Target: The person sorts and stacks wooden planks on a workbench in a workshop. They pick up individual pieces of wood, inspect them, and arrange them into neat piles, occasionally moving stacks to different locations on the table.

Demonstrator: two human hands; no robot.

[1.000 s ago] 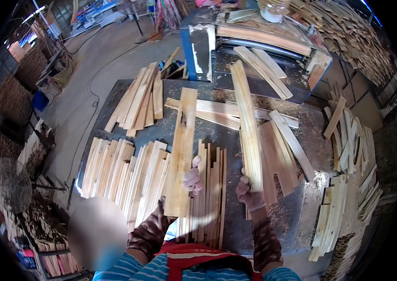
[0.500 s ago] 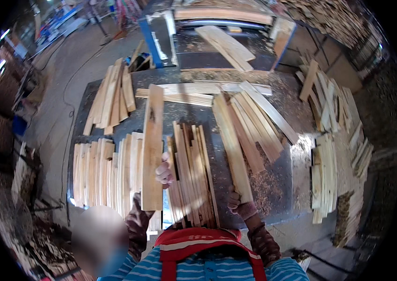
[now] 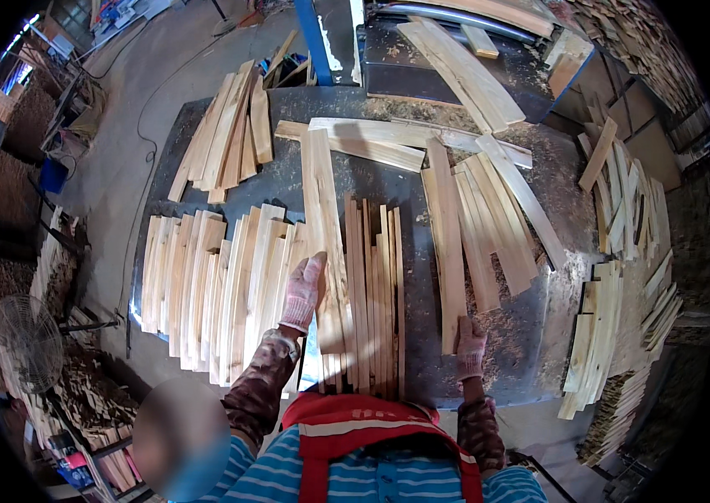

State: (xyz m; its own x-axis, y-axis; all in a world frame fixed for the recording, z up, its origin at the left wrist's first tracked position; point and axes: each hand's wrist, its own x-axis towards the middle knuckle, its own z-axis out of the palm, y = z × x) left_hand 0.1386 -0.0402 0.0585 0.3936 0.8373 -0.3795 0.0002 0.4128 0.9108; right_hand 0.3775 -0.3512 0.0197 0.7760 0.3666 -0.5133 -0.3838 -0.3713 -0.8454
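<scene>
My left hand (image 3: 303, 293), in a pinkish knitted glove, grips the left edge of a wide pale wooden board (image 3: 323, 218). Dark grain and knots run along that board's right side. It slants over the gap between two rows of upright-set strips, its far end close to some crosswise boards. Farther right, my right hand (image 3: 471, 345), gloved alike, is closed at the near end of a second wooden board (image 3: 447, 260). That board lies lengthwise beside a fan of loose boards (image 3: 497, 218). Some fingers of both hands are hidden.
A row of pale strips (image 3: 229, 293) fills the dark table's left side; browner strips (image 3: 376, 293) stand mid-table. More boards lie at the back left (image 3: 225, 134) and crosswise at the back (image 3: 372, 138). Stacked boards (image 3: 594, 335) are at right, a fan (image 3: 28, 344) at left.
The view has shifted, so the table sits differently. My left hand's fingers, earlier round the board's right edge, are now at its left edge; a more marked face shows. My right hand stays at a board's near end.
</scene>
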